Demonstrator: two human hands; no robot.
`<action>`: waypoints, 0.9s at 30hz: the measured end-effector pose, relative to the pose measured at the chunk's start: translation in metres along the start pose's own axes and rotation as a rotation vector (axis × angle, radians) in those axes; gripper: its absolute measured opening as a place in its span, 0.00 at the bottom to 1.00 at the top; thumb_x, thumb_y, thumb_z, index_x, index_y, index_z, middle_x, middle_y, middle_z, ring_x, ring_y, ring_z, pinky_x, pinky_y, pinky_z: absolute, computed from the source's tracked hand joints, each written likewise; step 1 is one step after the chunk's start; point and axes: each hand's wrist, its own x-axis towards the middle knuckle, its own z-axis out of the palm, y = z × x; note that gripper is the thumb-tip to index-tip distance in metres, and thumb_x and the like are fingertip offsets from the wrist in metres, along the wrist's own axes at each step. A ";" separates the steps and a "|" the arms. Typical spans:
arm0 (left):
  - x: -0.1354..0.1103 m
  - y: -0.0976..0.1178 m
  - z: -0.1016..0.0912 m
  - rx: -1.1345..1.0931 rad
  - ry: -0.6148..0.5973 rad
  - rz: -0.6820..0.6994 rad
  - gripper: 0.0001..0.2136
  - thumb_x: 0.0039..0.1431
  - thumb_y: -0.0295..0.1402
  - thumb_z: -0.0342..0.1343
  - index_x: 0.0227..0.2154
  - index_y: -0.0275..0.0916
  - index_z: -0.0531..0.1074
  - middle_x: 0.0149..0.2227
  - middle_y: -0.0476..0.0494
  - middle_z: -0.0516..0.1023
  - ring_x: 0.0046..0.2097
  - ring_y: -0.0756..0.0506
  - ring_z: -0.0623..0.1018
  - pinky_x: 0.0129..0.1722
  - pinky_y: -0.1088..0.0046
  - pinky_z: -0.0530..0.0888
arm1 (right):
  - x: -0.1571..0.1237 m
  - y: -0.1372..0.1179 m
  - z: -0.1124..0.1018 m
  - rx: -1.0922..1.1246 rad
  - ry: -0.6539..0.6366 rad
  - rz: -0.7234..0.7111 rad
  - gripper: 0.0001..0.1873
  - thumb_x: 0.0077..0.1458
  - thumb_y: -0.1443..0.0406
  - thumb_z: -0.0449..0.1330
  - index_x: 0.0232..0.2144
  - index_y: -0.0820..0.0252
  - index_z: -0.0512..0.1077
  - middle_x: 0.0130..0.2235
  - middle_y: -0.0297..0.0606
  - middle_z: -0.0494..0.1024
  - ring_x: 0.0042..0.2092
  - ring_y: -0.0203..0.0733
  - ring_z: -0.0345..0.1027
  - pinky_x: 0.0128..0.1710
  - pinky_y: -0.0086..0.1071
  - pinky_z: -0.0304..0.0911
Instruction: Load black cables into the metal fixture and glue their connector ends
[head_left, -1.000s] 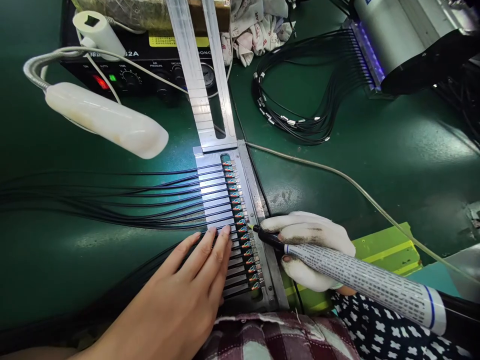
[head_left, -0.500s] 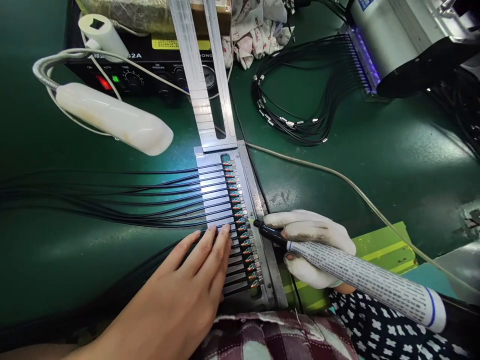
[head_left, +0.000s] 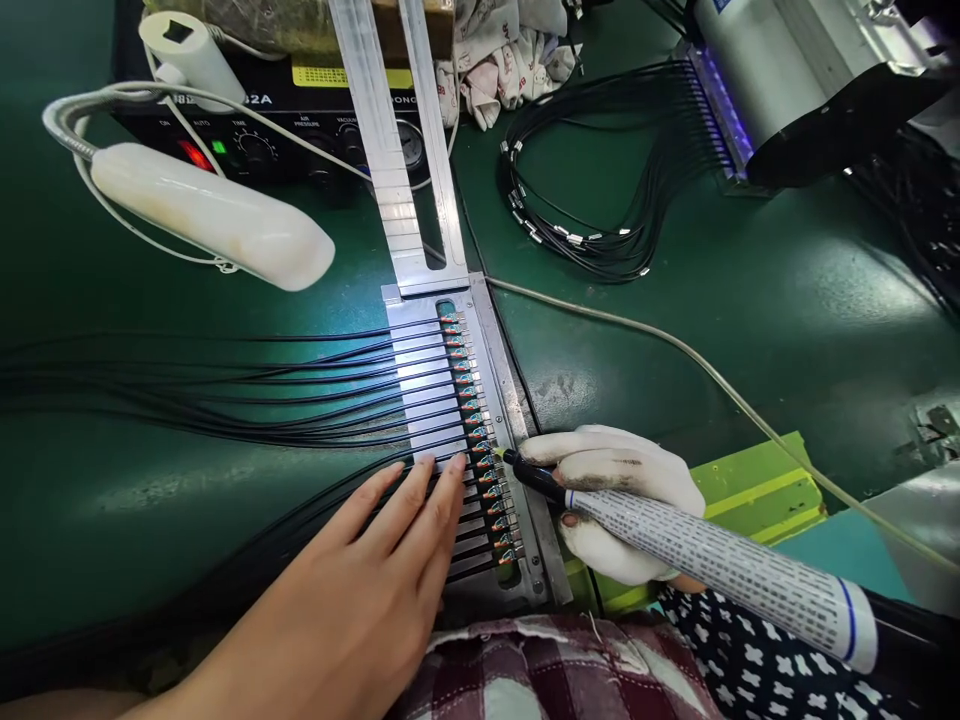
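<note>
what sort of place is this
Probably an electronics workshop, perhaps for cable assembly: a metal fixture holds a row of black cables, a controller marked AIR PRESSURE stands behind it, and a white gooseneck lamp shines beside it.

The controller reads "ON", "AUTO", "TIME", "AIR PRESSURE".

Slotted metal fixture, flat on the worktop; black cables lie across it side by side, coloured wires exposed. Pen-shaped tool, slanted, black-tipped, its point beside the row.
</note>
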 end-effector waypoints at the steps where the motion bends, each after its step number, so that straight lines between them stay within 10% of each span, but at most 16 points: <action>1: 0.000 0.000 0.000 -0.006 0.004 -0.002 0.32 0.47 0.40 0.60 0.54 0.25 0.73 0.63 0.20 0.67 0.62 0.27 0.65 0.67 0.48 0.47 | 0.000 0.000 0.000 0.003 0.003 -0.001 0.08 0.53 0.65 0.63 0.38 0.59 0.71 0.39 0.47 0.85 0.37 0.47 0.82 0.34 0.35 0.76; 27: 0.000 0.000 0.000 0.031 -0.007 0.000 0.35 0.45 0.42 0.63 0.55 0.26 0.72 0.63 0.21 0.66 0.62 0.27 0.65 0.65 0.49 0.52 | 0.000 -0.001 0.002 0.008 0.004 -0.007 0.06 0.54 0.66 0.61 0.35 0.60 0.71 0.38 0.48 0.85 0.35 0.46 0.82 0.29 0.35 0.74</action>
